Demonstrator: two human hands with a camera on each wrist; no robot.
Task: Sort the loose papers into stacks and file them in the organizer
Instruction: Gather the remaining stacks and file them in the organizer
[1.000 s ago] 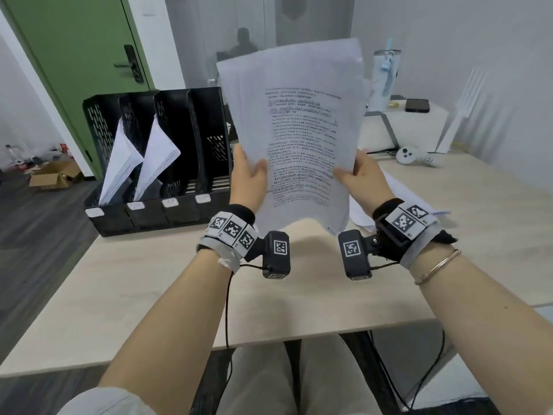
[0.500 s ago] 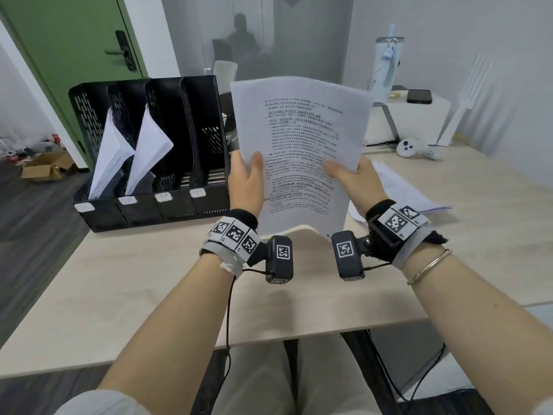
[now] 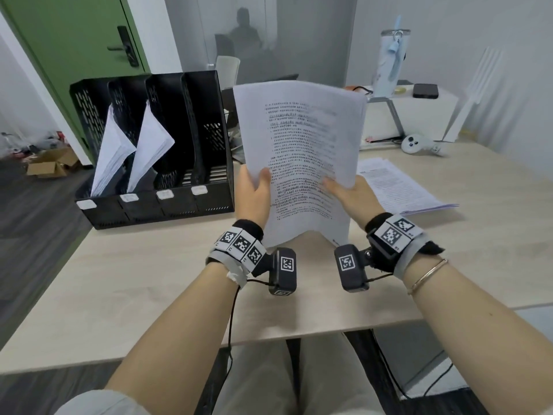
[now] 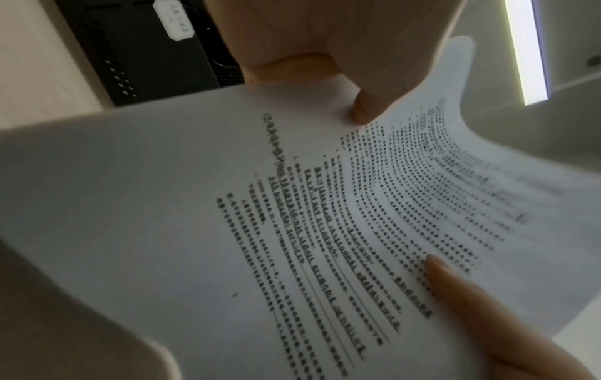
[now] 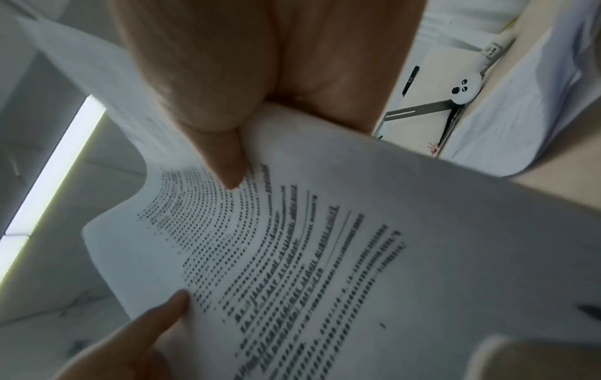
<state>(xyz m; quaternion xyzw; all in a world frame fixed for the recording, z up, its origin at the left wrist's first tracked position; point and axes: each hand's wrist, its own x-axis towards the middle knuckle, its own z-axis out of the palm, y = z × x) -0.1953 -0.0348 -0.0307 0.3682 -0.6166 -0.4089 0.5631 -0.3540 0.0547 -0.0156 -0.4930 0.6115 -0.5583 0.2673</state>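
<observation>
i hold a thin sheaf of white printed paper sheets (image 3: pixel 302 157) upright above the pale wooden tabletop (image 3: pixel 143 283), its lower edge arching. my left hand (image 3: pixel 253 194) pinches its left edge, thumb on the print; my right hand (image 3: pixel 354 197) pinches the right edge. the black perforated four-slot file organizer (image 3: pixel 167 187) stands left, two slots holding leaning paper stacks (image 3: pixel 131 148). more printed sheets (image 3: pixel 398 187) lie flat at right.

No legible text in any view.
Print on the held sheet (image 3: pixel 302 163) and the white labels (image 3: pixel 164 194) on the organizer (image 3: pixel 155 139) is too blurred to read.
</observation>
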